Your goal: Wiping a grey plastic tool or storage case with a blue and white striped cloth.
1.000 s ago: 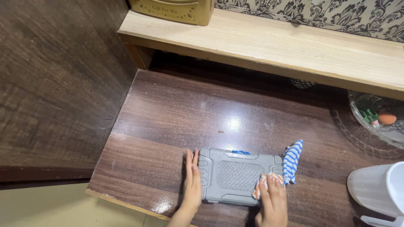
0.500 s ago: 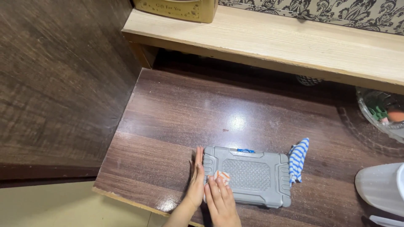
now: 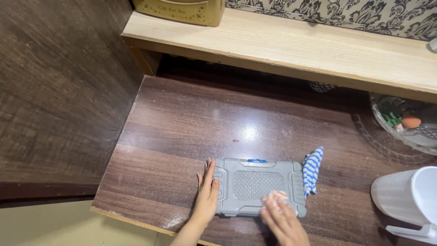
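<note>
Case: a grey rectangular plastic case with a ribbed, textured lid (image 3: 257,187) lies flat near the front edge of the dark brown glossy wooden counter (image 3: 191,118), long side toward the person.
Left hand: the left hand (image 3: 207,193) lies flat against the case's left end, fingers (image 3: 208,173) straight and together, clamped on nothing; I judge it braces the case so it cannot slide.
Right hand: the right hand (image 3: 284,221) rests on the lid's front right part, fingers loosely together, pressing a small whitish-orange wad (image 3: 277,196) to the surface, probably to rub it; whether it is pinched or only pressed I cannot tell.
Cloth: a blue-and-white striped cloth (image 3: 312,168) lies bunched just beside the case's right end, touching it.
Around: a white plastic jug (image 3: 409,200) stands to the right, a clear glass bowl with small coloured items (image 3: 400,123) behind it, and a pale wooden shelf (image 3: 291,45) spans the back, carrying a yellow-gold box (image 3: 182,10).
Change: half a second ago the right hand pressed the lid near its left end, close by the left hand; it has now travelled rightward. The left hand, case and cloth are unchanged.
</note>
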